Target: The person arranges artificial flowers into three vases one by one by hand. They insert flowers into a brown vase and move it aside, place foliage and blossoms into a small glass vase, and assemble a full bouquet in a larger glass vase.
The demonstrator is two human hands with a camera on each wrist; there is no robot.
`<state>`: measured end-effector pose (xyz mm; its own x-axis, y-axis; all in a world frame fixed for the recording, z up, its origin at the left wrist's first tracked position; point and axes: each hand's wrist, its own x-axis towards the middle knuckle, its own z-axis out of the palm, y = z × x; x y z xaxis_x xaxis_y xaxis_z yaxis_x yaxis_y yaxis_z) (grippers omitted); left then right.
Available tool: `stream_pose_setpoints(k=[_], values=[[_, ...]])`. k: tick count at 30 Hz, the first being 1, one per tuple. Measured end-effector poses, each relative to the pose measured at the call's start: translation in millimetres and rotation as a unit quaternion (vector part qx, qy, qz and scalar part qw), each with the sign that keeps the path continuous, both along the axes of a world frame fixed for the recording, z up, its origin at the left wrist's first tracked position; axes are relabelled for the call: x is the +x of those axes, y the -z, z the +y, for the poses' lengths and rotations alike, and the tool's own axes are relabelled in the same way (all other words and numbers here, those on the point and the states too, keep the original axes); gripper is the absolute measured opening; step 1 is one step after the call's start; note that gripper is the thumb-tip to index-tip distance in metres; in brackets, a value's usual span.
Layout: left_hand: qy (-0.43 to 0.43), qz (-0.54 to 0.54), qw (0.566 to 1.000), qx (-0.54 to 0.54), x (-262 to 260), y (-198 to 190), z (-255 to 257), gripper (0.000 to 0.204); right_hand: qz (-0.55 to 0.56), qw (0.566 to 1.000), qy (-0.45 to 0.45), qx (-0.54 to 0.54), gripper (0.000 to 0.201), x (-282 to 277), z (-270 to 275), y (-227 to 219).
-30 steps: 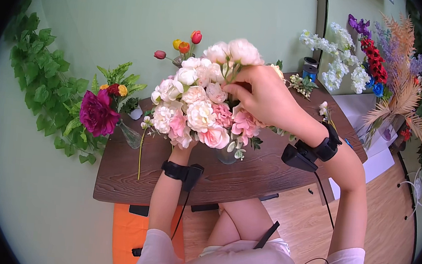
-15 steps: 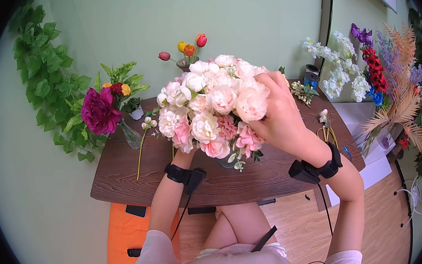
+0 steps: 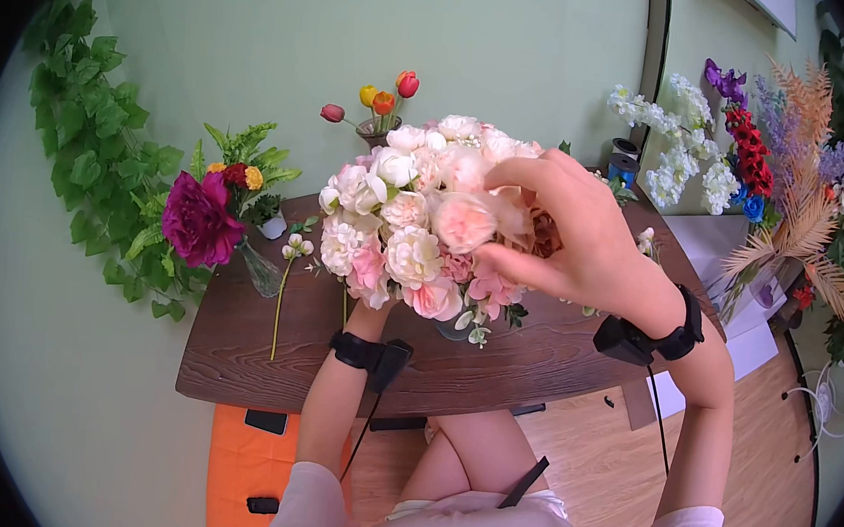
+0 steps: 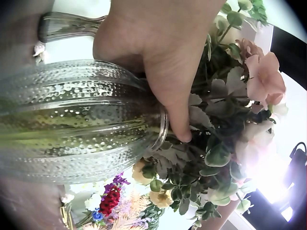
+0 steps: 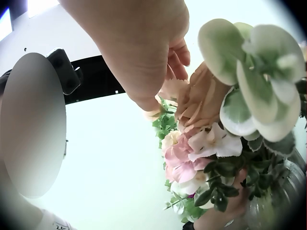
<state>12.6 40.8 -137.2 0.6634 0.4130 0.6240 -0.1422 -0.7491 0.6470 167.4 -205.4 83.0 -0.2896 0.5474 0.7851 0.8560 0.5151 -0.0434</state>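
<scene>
A dense bouquet of white and pink flowers point(image 3: 413, 253) stands in a ribbed clear glass vase point(image 4: 72, 120). Below the blooms, my left hand point(image 3: 369, 319) grips the vase's neck, its thumb over the rim and against the leaves in the left wrist view. My right hand point(image 3: 599, 244) is at the bouquet's right side, thumb and fingers spread apart around pale pink blooms point(image 3: 466, 222). Beside that hand point(image 5: 139, 48) in the right wrist view is a peach-toned bloom point(image 5: 204, 98); whether the fingertips touch it, I cannot tell.
On the wooden table point(image 3: 262, 375) lies a stem with small buds point(image 3: 280, 301), left of the vase. Farther left are a magenta flower point(image 3: 202, 219) and a clear glass vase point(image 3: 261, 272). Tulips point(image 3: 383, 103) stand behind; more flowers point(image 3: 750, 152) fill the right side.
The pale blooms pinched by my right hand have come down from above the bouquet into its right side. That hand has shifted right, and its thumb and fingers have spread.
</scene>
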Motion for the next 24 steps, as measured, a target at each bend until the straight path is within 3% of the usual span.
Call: stream_pose_setpoints(k=[6,9,12,17,24], values=[[0.005,-0.007,1.0,-0.009,-10,19,-11,0.057,-0.006,0.999,-0.002,0.036,0.027,-12,9,2],[0.005,-0.012,1.0,-0.011,-10,19,-9,0.057,0.008,1.0,0.024,-0.011,0.024,-10,11,6],[0.006,-0.017,1.0,-0.015,-6,20,-7,0.057,-0.007,0.998,-0.013,-0.059,0.023,-13,7,9],[0.012,-0.025,0.999,-0.024,-11,29,-8,0.058,0.014,1.0,0.0,0.025,0.019,-20,9,13],[0.017,-0.034,0.999,-0.031,-7,31,-3,0.058,-0.044,0.996,0.069,0.028,0.022,-25,15,14]])
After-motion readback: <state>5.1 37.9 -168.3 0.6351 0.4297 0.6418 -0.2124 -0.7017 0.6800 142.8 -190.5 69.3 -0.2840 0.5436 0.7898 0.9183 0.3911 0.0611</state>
